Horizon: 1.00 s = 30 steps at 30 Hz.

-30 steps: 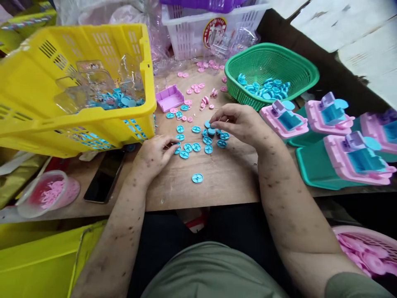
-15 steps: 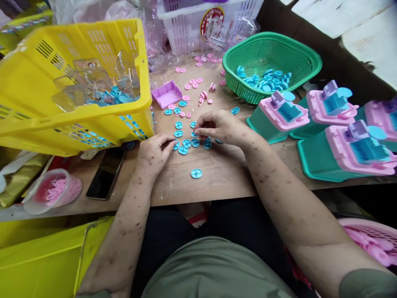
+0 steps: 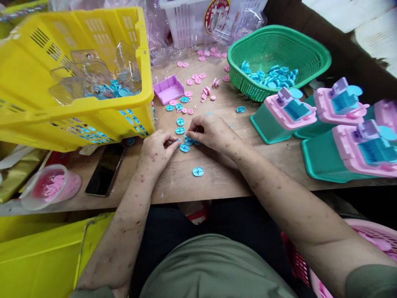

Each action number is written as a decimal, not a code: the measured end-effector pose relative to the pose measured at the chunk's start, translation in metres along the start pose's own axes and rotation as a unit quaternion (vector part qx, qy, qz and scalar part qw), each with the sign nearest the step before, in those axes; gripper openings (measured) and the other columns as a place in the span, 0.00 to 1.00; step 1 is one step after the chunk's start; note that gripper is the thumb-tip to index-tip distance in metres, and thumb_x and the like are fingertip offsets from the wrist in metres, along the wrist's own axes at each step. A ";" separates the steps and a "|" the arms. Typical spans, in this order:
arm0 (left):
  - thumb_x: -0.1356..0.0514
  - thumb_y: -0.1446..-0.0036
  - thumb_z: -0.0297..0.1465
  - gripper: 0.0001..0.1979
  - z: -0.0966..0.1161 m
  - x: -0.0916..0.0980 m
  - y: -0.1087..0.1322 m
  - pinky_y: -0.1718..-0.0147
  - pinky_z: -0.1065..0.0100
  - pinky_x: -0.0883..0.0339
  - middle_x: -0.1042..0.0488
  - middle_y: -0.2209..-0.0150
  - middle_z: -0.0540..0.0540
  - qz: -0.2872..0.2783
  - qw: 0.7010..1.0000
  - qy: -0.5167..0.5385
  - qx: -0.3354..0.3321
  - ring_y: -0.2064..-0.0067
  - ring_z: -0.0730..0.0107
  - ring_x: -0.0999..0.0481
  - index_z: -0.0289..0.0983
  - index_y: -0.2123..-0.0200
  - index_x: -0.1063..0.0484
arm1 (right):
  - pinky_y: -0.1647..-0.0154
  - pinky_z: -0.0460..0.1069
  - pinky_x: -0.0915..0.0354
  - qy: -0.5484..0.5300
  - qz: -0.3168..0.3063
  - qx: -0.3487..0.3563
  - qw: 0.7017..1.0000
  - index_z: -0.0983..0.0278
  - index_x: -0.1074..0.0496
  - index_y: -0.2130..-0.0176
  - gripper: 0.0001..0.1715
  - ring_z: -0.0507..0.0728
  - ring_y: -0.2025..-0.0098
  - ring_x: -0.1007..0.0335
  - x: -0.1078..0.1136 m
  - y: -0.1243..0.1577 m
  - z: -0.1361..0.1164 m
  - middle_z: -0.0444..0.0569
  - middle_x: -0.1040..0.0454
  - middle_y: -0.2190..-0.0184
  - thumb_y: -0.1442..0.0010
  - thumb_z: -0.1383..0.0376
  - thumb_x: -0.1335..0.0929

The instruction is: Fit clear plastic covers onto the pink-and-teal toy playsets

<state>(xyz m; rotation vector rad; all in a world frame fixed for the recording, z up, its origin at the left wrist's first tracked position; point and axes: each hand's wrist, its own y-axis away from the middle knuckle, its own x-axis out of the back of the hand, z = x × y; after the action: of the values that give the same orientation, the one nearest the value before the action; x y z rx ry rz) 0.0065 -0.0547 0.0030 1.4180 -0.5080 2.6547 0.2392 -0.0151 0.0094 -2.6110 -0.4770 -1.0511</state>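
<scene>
My left hand [image 3: 157, 148] is closed in a pinch on a small blue oval plastic piece [image 3: 178, 140], most of which its fingers hide. Just to the right, my right hand [image 3: 208, 131] reaches in with thumb and forefinger together above several blue oval pieces [image 3: 185, 147]. Whatever lies between those two fingertips is hidden. Two more blue ovals [image 3: 180, 130] sit in a column above the fingertips. Nearer the table edge lies a single blue oval with a cross-shaped rib [image 3: 198, 171].
A yellow crate [image 3: 118, 103] stands left, a phone [image 3: 105, 169] and a tub of pink parts [image 3: 51, 188] below it. At the right are a green basket [image 3: 279, 41] and pink-and-green boxes [image 3: 282, 118]. A purple tray [image 3: 169, 90] and pink pieces [image 3: 195, 78] lie behind.
My right hand has moved left, closer to my left hand, and now covers more of the blue ovals. My left hand stays nearly in place, its pinch on a blue piece. The view has shifted slightly.
</scene>
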 end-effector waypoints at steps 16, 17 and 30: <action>0.29 0.32 0.32 0.04 -0.006 -0.005 -0.001 0.57 0.64 0.24 0.20 0.60 0.48 0.007 1.000 0.007 -0.029 0.64 0.65 0.24 0.40 0.61 0.19 | 0.54 0.55 0.30 0.068 -0.013 -0.001 0.998 0.61 0.19 0.63 0.07 0.63 0.57 0.21 -0.008 0.005 -0.011 0.51 0.15 0.63 0.32 0.71 0.25; 0.29 0.32 0.32 0.04 -0.006 -0.005 -0.001 0.57 0.64 0.24 0.20 0.61 0.48 0.006 1.000 0.006 -0.028 0.64 0.65 0.24 0.40 0.61 0.19 | 0.55 0.55 0.29 0.043 -0.012 -0.005 0.999 0.60 0.19 0.63 0.07 0.63 0.58 0.21 -0.006 0.005 -0.010 0.50 0.15 0.63 0.31 0.70 0.25; 0.30 0.32 0.30 0.01 -0.005 -0.003 0.000 0.56 0.63 0.25 0.21 0.60 0.48 -0.006 0.999 0.027 -0.021 0.64 0.65 0.25 0.39 0.59 0.17 | 0.55 0.57 0.28 -0.066 -0.020 -0.013 0.998 0.59 0.22 0.65 0.11 0.63 0.60 0.22 -0.004 0.007 -0.007 0.50 0.17 0.63 0.29 0.66 0.23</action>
<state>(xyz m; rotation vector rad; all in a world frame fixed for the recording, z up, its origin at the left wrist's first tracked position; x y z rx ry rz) 0.0042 -0.0527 -0.0026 1.3313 -0.5444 2.6488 0.2354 -0.0250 0.0103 -2.7159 -0.5504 -0.9057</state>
